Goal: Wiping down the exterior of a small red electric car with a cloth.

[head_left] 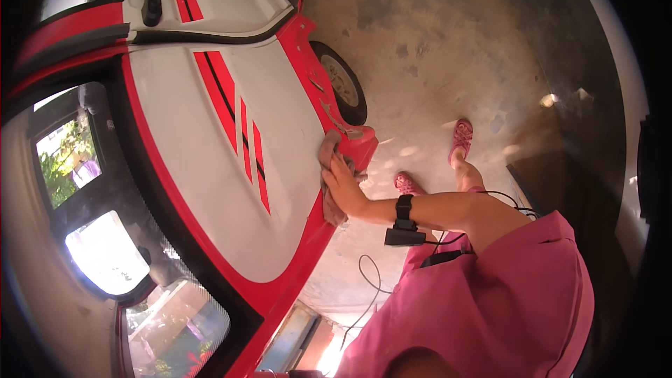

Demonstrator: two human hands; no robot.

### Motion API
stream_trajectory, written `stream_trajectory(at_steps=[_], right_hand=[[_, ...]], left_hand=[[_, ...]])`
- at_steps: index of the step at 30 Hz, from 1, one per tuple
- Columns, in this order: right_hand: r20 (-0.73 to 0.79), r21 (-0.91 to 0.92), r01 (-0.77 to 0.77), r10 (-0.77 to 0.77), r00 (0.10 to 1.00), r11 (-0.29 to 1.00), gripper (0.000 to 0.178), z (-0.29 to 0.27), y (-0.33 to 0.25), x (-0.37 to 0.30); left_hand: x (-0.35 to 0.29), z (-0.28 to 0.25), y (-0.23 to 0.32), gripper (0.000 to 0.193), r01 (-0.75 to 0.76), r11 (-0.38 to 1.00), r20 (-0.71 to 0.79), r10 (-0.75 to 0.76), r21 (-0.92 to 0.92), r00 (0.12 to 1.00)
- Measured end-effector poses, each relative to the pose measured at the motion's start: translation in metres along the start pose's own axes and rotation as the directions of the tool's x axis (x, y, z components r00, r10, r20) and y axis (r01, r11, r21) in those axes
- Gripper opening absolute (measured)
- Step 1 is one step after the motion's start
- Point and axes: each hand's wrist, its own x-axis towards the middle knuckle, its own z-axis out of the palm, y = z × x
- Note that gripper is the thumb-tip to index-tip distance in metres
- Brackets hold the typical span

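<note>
The right hand (pixel 345 187) is apparently wiping the vehicle (pixel 290 122) with a cloth (pixel 332 208), its fingers (pixel 337 166) lying extended over it; the next stroke is probably calling for even pressure.

The concrete floor (pixel 420 35) is tan, mottled with grey stains (it looks worn rather than polished). Along its right edge curves a dark grey band (pixel 567 35), with a pale wall (pixel 617 42) beyond. Sunlight patches (pixel 549 100) dot that side; near the floor's lower edge, a bluish panel (pixel 283 339) adjoins white glare (pixel 329 360).
</note>
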Motion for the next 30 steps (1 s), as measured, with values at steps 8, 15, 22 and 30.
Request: stream_trajectory(at_steps=[8, 15, 22, 30], right_hand=[[0.337, 0.025, 0.347, -0.335, 0.88, 0.938, 0.05, -0.009, -0.103, -0.043], [0.266, -0.066, 0.609, -0.574, 0.775, 0.791, 0.038, -0.006, -0.119, 0.011], [0.096, -0.131, 0.602, -0.595, 0.798, 0.787, 0.025, 0.015, -0.132, 0.083], [-0.052, -0.302, 0.407, -0.441, 0.896, 0.862, 0.029, 0.032, -0.156, 0.188]], left_hand=[[0.012, -0.014, 0.034, 0.073, 0.107, 0.994, -0.141, -0.111, -0.038, 0.984], [0.007, -0.015, 0.04, 0.071, -0.123, 0.872, -0.03, 0.156, 0.474, 0.987], [0.001, -0.003, 0.05, 0.064, 0.062, 0.947, -0.213, 0.007, 0.316, 0.977], [0.013, -0.025, 0.03, 0.06, -0.143, 0.883, -0.102, 0.209, 0.448, 0.973]])
